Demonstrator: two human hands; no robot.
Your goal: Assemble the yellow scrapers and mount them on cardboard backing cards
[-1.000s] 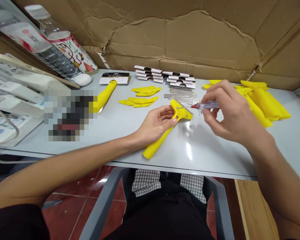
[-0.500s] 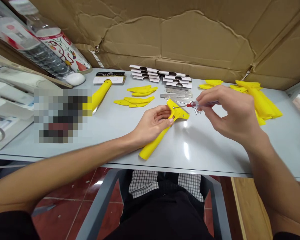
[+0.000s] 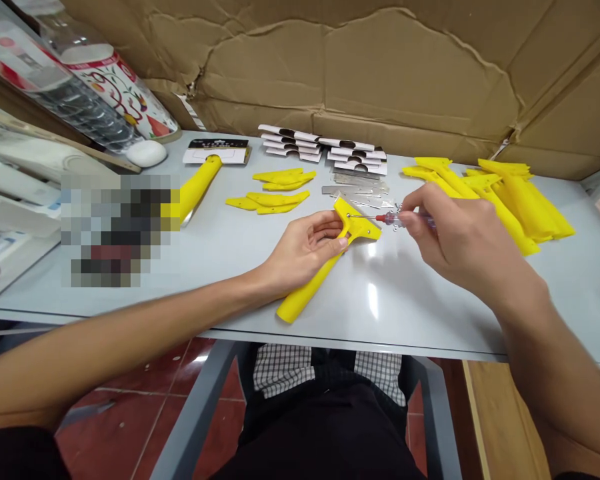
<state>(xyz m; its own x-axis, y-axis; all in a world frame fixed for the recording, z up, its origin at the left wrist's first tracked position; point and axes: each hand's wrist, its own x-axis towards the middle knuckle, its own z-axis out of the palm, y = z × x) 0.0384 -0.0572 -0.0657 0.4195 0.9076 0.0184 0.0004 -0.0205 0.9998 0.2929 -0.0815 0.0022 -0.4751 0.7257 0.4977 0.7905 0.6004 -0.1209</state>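
My left hand (image 3: 313, 250) is closed around the neck of a yellow scraper (image 3: 307, 287), whose wide head points away from me and whose handle slants toward the table's front edge. Two small screws show on the head. In my right hand (image 3: 447, 233) is a screwdriver (image 3: 391, 219) with a clear and red handle, gripped by the fingers. Its shaft runs nearly level to the left, and the tip meets the left screw (image 3: 349, 215). Small loose screws or nuts lie behind the screwdriver, partly hidden. Thin metal blades (image 3: 355, 190) lie just beyond the scraper head.
Yellow head pieces (image 3: 283, 200) lie left of the blades. Folded cards (image 3: 353, 157) are stacked at the back, before a cardboard wall (image 3: 355, 80). More yellow handles (image 3: 535, 200) are piled right. A carded yellow scraper (image 3: 200, 187), bottles (image 3: 120, 87) and a blurred patch are left.
My right hand has shifted slightly down and right and the screwdriver lies more level, its tip still at the left screw. My left hand holds the scraper in nearly the same place.
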